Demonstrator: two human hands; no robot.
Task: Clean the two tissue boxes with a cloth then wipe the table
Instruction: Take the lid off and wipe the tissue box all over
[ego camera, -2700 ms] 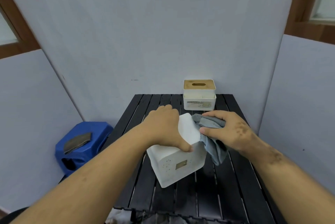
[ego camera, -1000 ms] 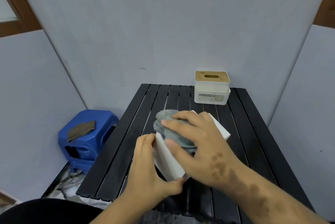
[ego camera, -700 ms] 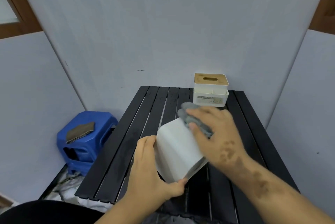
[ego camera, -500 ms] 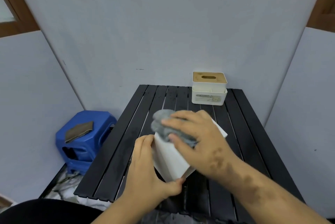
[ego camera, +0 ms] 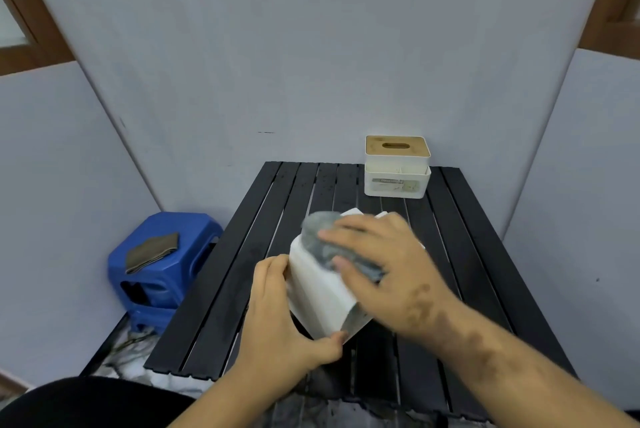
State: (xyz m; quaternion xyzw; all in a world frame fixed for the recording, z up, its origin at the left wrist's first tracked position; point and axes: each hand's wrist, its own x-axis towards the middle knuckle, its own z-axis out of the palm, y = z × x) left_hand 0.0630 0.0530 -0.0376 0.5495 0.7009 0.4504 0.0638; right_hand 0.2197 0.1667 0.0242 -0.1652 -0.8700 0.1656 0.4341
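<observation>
Grey walls surround my slatted table [ego camera: 460, 254]; left hand [ego camera: 277, 317] grips the tilted tissue box [ego camera: 318, 292], right hand [ego camera: 384, 268] presses the cloth [ego camera: 320, 237] on it. Next: the far box [ego camera: 397, 171].

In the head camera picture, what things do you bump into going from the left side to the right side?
Blue stool with a folded brown cloth on top → left hand → tilted white tissue box → tissue box with wooden lid.

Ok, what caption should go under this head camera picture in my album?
Left hand holds a tilted white tissue box while right hand wipes it with a grey cloth.
</observation>
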